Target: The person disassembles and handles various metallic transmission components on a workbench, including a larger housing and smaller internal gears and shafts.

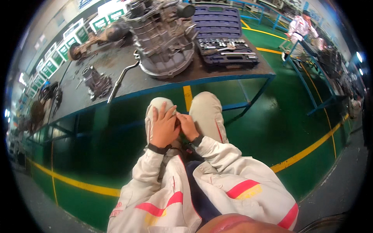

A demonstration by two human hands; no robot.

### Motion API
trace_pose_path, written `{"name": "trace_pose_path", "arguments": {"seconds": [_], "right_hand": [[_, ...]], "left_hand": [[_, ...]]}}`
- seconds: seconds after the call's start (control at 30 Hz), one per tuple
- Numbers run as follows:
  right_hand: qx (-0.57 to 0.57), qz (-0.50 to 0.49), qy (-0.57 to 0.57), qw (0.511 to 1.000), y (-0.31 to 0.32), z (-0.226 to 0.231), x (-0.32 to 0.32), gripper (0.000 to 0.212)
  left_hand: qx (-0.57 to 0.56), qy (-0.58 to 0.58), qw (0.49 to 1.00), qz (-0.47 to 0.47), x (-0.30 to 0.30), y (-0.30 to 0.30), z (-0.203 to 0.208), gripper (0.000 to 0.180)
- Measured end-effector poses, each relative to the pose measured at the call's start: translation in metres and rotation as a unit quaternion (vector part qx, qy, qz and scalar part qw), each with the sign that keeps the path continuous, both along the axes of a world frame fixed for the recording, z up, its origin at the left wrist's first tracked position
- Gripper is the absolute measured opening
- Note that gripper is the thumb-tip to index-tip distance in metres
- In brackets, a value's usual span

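Well, from my head view, my left grip (pixel 164 126) lies spread on my left knee (pixel 160 101), its fingers fanned over the pale trouser cloth and nothing seen in it. Just right of it, my right grip (pixel 188 126) reaches in between the knees, its fingertips at the side of the left; they are partly hidden, so I cannot tell how far they close or whether they hold anything. A dark cuff rings each wrist, and my right knee (pixel 206 106) rises just beyond the right grip.

Ahead of both grips, well apart from them, stands the table (pixel 136 80) with its blue frame. On it, straight beyond my left grip, a big grey metal casing (pixel 163 42) sits with its wide rim down. Nearer and to the left of that grip, a bent metal bar (pixel 117 84) lies with one end over the table's edge; farther left is a smaller metal part (pixel 93 81). Beyond my right grip, a blue tool case (pixel 217 22) has its lid raised over rows of shiny tools. Far off to its right, a person (pixel 301 27) in pale clothes is by another blue-framed table (pixel 314 79).
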State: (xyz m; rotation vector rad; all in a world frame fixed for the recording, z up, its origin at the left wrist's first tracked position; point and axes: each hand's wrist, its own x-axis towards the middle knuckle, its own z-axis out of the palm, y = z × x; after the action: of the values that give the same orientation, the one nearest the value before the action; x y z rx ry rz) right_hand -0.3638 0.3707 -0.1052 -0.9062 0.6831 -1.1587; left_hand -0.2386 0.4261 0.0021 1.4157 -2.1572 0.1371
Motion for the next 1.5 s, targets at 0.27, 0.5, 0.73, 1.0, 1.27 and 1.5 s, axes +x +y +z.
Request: {"name": "trace_pose_path", "arguments": {"seconds": [0.27,0.5,0.73,1.0,1.27,1.5], "right_hand": [[0.032,0.012,0.011,0.999,0.01,0.025,-0.003,0.04],[0.062,0.02,0.015,0.998,0.009,0.027,-0.007,0.043],[0.083,0.015,-0.002,0.996,0.008,0.025,-0.007,0.044],[0.008,0.025,0.104,0.994,0.002,0.013,-0.008,0.048],[0.052,0.01,0.09,0.995,0.013,0.025,-0.009,0.044],[0.065,0.024,0.087,0.994,0.009,0.025,-0.012,0.044]], "left_hand": [[0.011,-0.018,1.0,0.019,0.003,0.002,-0.005,0.035],[0.01,-0.014,1.0,0.015,0.001,0.005,0.002,0.037],[0.023,-0.017,0.999,0.015,-0.003,0.004,0.006,0.037],[0.028,-0.025,0.999,0.034,0.001,0.005,0.002,0.037],[0.036,0.022,0.999,0.015,0.001,0.011,0.0,0.037],[0.052,0.0,0.998,0.021,0.0,0.006,0.002,0.04]]}}
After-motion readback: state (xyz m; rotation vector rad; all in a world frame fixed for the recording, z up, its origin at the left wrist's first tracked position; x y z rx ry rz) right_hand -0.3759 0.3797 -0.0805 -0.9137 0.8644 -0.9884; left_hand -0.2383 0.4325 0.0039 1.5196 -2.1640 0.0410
